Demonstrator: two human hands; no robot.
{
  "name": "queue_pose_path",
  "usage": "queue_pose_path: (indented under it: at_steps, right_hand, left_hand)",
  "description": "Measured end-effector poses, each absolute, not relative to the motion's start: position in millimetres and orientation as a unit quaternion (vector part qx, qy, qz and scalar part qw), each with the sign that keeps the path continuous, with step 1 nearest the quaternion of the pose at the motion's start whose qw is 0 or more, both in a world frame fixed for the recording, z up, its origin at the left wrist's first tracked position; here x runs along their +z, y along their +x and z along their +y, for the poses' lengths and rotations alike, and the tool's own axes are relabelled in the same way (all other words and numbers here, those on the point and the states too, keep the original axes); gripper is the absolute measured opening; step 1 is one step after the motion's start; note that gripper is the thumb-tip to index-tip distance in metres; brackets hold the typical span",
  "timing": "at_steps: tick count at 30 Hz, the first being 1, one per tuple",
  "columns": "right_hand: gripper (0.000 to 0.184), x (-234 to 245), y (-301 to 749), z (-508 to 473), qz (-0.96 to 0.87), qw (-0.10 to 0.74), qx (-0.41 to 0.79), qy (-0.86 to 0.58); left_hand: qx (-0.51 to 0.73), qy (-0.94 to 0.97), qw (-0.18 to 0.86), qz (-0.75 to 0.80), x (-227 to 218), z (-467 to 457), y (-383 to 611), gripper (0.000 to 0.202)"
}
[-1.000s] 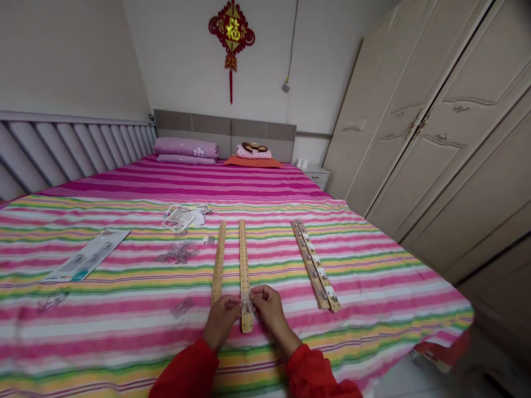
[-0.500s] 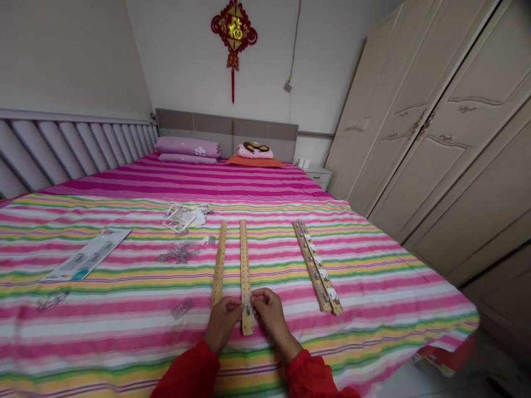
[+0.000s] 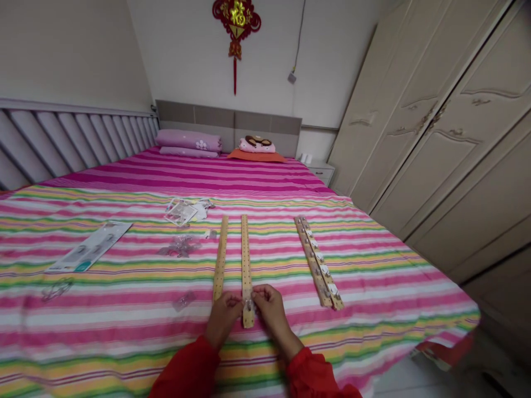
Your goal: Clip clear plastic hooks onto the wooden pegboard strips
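Note:
A perforated wooden strip (image 3: 245, 249) lies lengthwise in front of me. Across its near end is a small, shiny, clear piece (image 3: 248, 304), too small to name. From the left, my left hand (image 3: 225, 315) pinches at its edge, thumb and forefinger together. My right hand (image 3: 269, 309) does the same from the right side, fingers closed. A second perforated wooden strip (image 3: 220, 251) runs parallel just to the left, its near end beside my left hand. Farther right are two strips side by side (image 3: 317, 262), carrying several small metal and white pieces.
On the striped bedcover (image 3: 136, 337), left of the strips, lie a loose clear packet (image 3: 183, 300), a heap of clear packets (image 3: 180, 246) and a pile of cards (image 3: 186, 211). Farther left are a long package card (image 3: 89, 247) and a tangled loop (image 3: 57, 288). A wardrobe (image 3: 440, 143) stands right.
The view has tilted slightly down, so the scene sits a little higher. Both hands stay at the strip's near end with their fingers closed; the pinched piece has barely moved.

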State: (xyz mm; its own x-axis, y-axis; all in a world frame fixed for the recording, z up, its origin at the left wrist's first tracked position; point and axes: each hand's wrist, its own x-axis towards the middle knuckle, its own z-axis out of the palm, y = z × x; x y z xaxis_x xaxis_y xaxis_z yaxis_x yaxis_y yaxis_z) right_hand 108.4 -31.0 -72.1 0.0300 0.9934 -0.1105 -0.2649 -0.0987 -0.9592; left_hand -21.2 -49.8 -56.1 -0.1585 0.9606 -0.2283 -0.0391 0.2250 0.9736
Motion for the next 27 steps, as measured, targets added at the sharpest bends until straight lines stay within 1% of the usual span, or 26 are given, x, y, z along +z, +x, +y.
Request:
queue_pose_path:
  at_steps: [16, 27]
  right_hand:
    - [0.021, -80, 105, -29, -0.391, 0.55, 0.567, -0.472]
    - [0.021, -91, 105, -26, -0.41, 0.549, 0.525, -0.505]
  left_hand:
    - [0.494, 0.405, 0.494, 0.59, -79, -47, -23, 0.026]
    - [0.487, 0.43, 0.451, 0.611, -89, -50, -23, 0.03]
